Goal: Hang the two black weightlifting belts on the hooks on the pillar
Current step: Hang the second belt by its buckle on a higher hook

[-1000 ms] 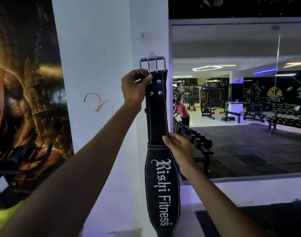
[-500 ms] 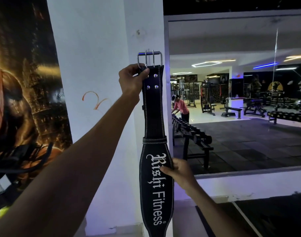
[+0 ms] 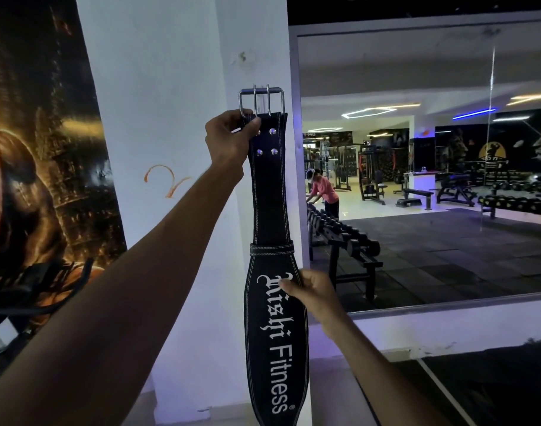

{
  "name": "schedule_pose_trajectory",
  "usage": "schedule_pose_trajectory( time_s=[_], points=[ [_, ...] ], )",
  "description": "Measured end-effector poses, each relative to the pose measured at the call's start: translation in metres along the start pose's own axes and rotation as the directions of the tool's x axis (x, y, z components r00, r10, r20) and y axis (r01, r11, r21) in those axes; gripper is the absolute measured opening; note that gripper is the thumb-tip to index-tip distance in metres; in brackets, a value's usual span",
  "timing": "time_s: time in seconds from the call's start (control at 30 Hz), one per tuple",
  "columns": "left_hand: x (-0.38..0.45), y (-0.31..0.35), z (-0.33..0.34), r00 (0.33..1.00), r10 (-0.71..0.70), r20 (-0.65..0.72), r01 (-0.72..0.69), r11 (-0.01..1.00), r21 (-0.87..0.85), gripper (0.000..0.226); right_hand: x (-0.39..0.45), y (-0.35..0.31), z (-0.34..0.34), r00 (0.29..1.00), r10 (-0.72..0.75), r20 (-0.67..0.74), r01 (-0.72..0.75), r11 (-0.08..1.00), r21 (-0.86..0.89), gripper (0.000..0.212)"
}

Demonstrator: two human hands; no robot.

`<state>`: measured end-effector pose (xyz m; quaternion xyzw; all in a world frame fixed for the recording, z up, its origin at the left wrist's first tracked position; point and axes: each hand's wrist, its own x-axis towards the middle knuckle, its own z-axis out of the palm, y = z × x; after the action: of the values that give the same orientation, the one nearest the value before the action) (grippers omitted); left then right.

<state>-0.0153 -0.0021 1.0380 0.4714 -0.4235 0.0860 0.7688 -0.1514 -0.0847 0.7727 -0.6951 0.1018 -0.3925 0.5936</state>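
At centre frame a black weightlifting belt hangs upright against the white pillar. The left hand is closed around its top just under the steel buckle; the right hand pinches the wide lettered part lower down.

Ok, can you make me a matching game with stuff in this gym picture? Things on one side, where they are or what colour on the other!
Things:
1. left hand
2. right hand
3. buckle
4. pillar

Matches:
A. white
B. silver, at the belt's top
C. grips just under the buckle
D. holds the wide part by the lettering

Pairs: 1-C, 2-D, 3-B, 4-A
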Motion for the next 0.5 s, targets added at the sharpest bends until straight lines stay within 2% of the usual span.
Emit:
schedule_pose_trajectory(
  time_s=[0.13, 0.2, 0.27, 0.33, 0.43, 0.5],
  points=[
    [0.001, -0.007, -0.006, 0.999, -0.028, -0.021, 0.028, 1.0, -0.012, 0.013, -0.029, 0.051, -0.004, 0.991, 0.13, 0.041, -0.13, 0.992, 0.0, 0.065],
    [0.0, -0.012, -0.008, 0.999, -0.043, -0.028, 0.043, 0.999, -0.016, 0.014, -0.031, 0.056, -0.008, 0.989, 0.137, 0.063, -0.136, 0.99, -0.022, 0.074],
    [0.0, -0.013, -0.008, 0.999, -0.045, -0.02, 0.045, 0.999, -0.027, 0.015, -0.026, 0.034, -0.012, 0.992, 0.116, 0.051, -0.114, 0.993, -0.043, 0.057],
    [0.001, -0.013, -0.009, 0.999, -0.034, -0.011, 0.034, 0.998, -0.045, 0.014, -0.009, -0.006, -0.018, 0.998, 0.053, -0.045, -0.053, 0.999, 0.006, 0.032],
    [-0.001, -0.014, -0.008, 1.0, -0.019, 0.019, 0.021, 0.998, -0.055, 0.01, 0.024, -0.086, -0.024, 0.958, -0.135, -0.253, 0.149, 0.988, 0.036, 0.037],
    [-0.005, -0.016, -0.006, 0.998, -0.031, 0.046, 0.034, 0.997, -0.068, 0.01, 0.043, -0.135, -0.02, 0.923, -0.294, -0.248, 0.299, 0.954, -0.018, 0.042]
  ],
)
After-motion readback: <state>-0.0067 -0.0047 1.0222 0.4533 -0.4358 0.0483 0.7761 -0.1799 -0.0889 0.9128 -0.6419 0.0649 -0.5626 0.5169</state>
